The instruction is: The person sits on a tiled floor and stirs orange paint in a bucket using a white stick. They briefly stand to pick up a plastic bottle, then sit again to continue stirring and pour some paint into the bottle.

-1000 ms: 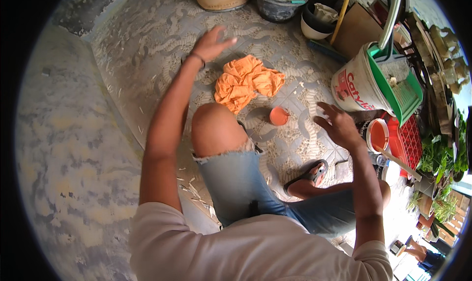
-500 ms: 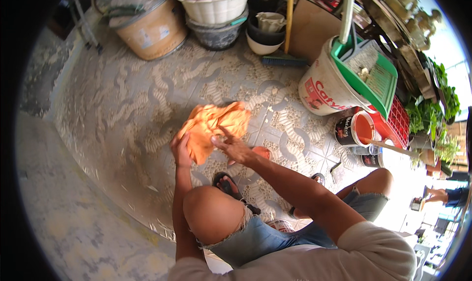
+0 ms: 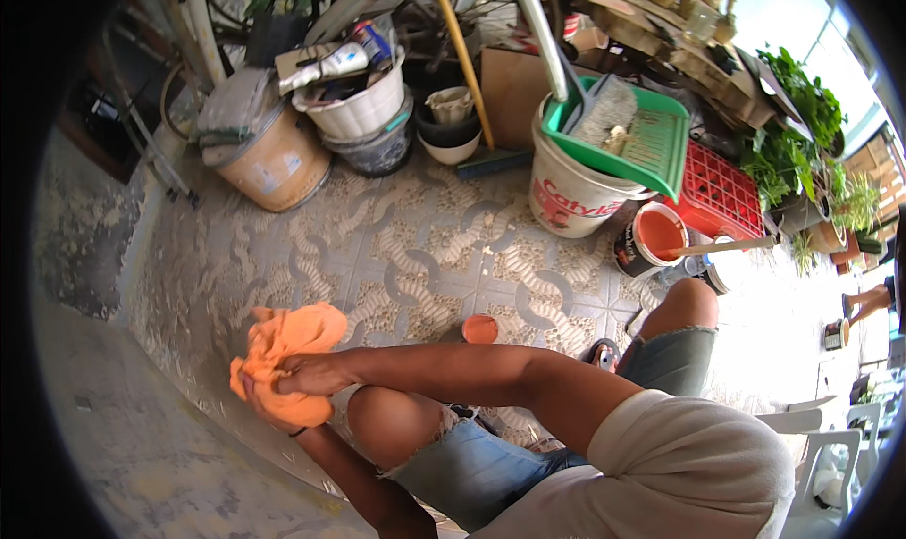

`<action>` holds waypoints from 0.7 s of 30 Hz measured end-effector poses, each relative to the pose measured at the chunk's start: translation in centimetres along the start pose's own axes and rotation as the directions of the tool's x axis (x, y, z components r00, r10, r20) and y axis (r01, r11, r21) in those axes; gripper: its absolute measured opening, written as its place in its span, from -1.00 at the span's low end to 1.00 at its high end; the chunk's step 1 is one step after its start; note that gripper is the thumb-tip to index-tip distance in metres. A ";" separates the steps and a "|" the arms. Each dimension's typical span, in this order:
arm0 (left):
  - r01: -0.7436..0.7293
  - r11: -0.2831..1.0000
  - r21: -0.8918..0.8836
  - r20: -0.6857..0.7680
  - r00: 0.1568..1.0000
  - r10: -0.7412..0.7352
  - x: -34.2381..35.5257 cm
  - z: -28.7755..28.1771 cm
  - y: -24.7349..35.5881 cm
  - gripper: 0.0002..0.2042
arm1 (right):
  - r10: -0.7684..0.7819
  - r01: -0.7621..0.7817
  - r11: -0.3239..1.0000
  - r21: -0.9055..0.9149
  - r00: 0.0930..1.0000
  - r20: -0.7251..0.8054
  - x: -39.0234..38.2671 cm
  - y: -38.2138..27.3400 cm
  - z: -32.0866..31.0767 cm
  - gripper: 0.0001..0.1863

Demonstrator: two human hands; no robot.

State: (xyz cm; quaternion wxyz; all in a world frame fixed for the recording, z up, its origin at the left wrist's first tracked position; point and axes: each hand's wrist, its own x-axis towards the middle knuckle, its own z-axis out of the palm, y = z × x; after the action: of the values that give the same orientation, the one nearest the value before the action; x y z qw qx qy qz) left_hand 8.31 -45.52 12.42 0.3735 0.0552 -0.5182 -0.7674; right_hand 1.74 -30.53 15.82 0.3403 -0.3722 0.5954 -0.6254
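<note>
A crumpled orange cloth point(image 3: 300, 336) is bunched up in both hands, left of my bare knee and above the floor by the wall. My left hand point(image 3: 287, 427) supports it from below, mostly hidden under the folds. From the right, my right hand point(image 3: 319, 373) reaches across and closes its fingers on the middle of the cloth; the fingertips are partly sunk in the fabric. A small round container of orange-red paint point(image 3: 480, 329) sits on the floor, right of my hands.
A worn grey wall point(image 3: 113, 388) runs close along my left. Ahead are a brown tub point(image 3: 274, 157), a white basin point(image 3: 354, 109) of tools, and a white bucket point(image 3: 576, 194) holding a green tray point(image 3: 651, 147). Farther right are an orange paint pot point(image 3: 656, 237) and a red crate point(image 3: 717, 194).
Both hands have moved left and closer to me with the cloth, toward the wall. The right hand, formerly with fingers extended over the cloth, now grips it. The view has shifted too.
</note>
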 end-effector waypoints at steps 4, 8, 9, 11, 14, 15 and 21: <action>0.068 0.997 -0.046 -0.251 0.965 -0.078 -2.8 5.8 5.0 -0.43 | -0.033 0.049 0.969 -0.242 0.997 0.071 -0.4 -2.5 0.8 -0.48; -0.060 0.998 -0.027 -0.343 0.938 0.047 -3.4 7.1 9.9 -0.42 | -0.445 0.293 0.817 -0.498 0.868 -0.220 0.1 -5.5 6.8 -0.56; -0.086 0.996 -0.002 -0.356 0.931 0.079 -3.4 6.3 11.2 -0.43 | -0.396 0.256 0.859 -0.443 0.881 -0.259 -0.7 -7.3 8.4 -0.58; -0.118 0.993 0.021 -0.356 0.927 0.117 -3.6 6.2 12.8 -0.43 | -0.437 0.276 0.846 -0.455 0.850 -0.296 -2.2 -9.3 9.9 -0.60; -0.130 0.991 0.027 -0.348 0.928 0.132 -4.2 5.4 13.9 -0.43 | -0.509 0.300 0.817 -0.493 0.775 -0.373 -3.6 -8.8 11.7 -0.58; -0.129 0.992 0.017 -0.340 0.932 0.127 -4.4 5.2 14.0 -0.43 | -0.517 0.289 0.814 -0.503 0.754 -0.404 -4.2 -8.3 12.1 -0.58; -0.088 0.996 0.023 -0.311 0.946 0.091 -6.4 2.7 13.1 -0.43 | -0.529 0.293 0.812 -0.504 0.734 -0.425 -8.3 -6.6 12.8 -0.60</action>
State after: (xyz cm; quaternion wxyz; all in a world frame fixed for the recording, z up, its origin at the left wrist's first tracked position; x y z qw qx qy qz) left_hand 18.42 -41.88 22.67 0.4848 0.1533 -0.4581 -0.7291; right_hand 17.09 -29.24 22.07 -0.0795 -0.3644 0.6826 -0.6284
